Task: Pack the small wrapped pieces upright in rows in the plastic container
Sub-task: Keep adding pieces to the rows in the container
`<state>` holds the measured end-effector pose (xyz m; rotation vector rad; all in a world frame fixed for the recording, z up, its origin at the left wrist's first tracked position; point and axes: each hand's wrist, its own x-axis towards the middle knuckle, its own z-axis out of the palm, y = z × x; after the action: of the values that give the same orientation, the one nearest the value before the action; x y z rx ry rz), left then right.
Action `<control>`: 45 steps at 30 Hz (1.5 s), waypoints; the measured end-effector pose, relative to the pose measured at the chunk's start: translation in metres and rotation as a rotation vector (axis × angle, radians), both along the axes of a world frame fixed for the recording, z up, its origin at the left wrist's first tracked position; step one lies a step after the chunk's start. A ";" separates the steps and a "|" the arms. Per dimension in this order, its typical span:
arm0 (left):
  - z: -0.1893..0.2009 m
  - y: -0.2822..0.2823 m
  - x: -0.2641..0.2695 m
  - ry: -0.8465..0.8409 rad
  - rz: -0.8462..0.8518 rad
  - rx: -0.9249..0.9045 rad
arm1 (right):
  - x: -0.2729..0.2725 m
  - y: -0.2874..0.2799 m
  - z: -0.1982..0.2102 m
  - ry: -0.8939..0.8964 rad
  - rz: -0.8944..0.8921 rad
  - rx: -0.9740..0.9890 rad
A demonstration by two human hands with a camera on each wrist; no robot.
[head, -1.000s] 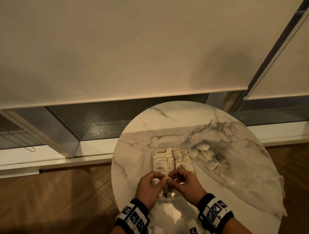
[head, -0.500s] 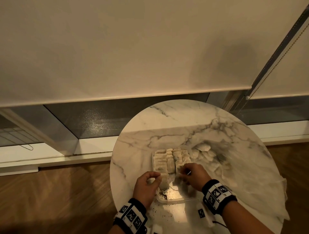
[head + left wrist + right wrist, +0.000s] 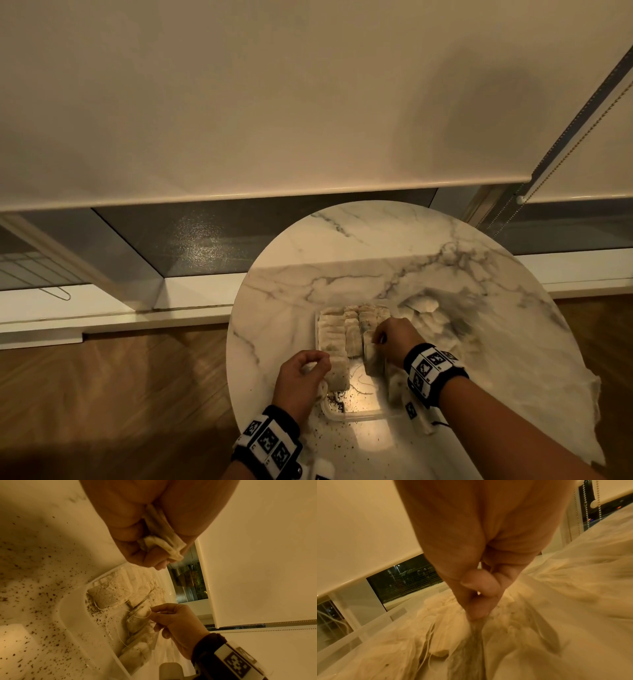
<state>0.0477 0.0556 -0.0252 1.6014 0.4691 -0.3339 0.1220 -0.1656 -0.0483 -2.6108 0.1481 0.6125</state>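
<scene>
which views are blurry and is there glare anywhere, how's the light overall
All three views share dim, warm yellow light. Head view: glare on the plastic container floor, loose pieces right of the right hand smeared. Right wrist view: heavy motion blur at the right side. Left wrist view: fairly sharp, left hand looms large.

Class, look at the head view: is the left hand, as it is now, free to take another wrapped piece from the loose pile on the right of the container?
Probably not yet. The left hand already pinches a wrapped piece, and the loose pile lies beyond the container, with the right hand between.
</scene>
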 end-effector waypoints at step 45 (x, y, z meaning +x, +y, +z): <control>0.023 -0.019 -0.035 0.218 0.076 -0.404 | -0.122 0.040 0.054 0.128 -0.708 1.084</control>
<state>0.0123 0.0368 -0.0018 1.1576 0.5862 -0.5137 -0.0002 -0.1257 0.0061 -1.3409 0.5649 0.4097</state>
